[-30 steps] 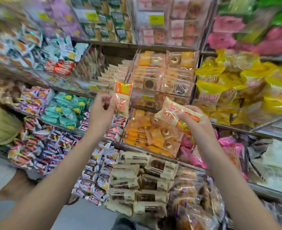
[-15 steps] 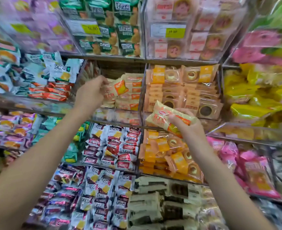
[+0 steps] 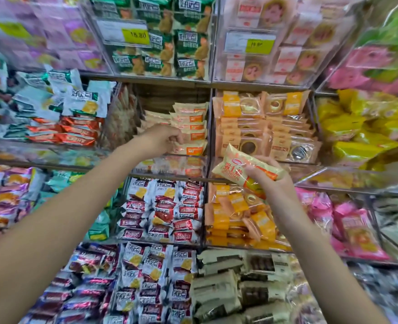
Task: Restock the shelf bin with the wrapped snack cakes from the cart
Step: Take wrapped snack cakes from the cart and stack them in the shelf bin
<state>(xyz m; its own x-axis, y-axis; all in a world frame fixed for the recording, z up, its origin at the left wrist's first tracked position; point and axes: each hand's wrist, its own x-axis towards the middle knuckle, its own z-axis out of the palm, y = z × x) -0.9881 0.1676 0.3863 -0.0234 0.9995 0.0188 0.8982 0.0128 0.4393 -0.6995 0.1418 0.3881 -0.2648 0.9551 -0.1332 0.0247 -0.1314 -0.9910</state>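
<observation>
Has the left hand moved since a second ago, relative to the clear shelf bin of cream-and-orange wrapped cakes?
Yes. The left hand went from in front of the bin into it, against the stacked cream-and-orange cakes.

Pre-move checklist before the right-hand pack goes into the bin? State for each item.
1. Right hand has the snack cake pack secured: ok, fingers curled round it.
2. Left hand out of the bin: not ok, it is at the stack of matching packs, fingers curled on one.
3. Left-hand pack seated on the stack: cannot tell, the hand covers its edge.
4. Room in the bin: ok, open space shows above the stack and to its left.
5. Held pack matches bin contents: ok, same cream wrapper with orange panel.
6. Path clear from the right hand to the bin: not ok while the left hand is in the opening.
</observation>
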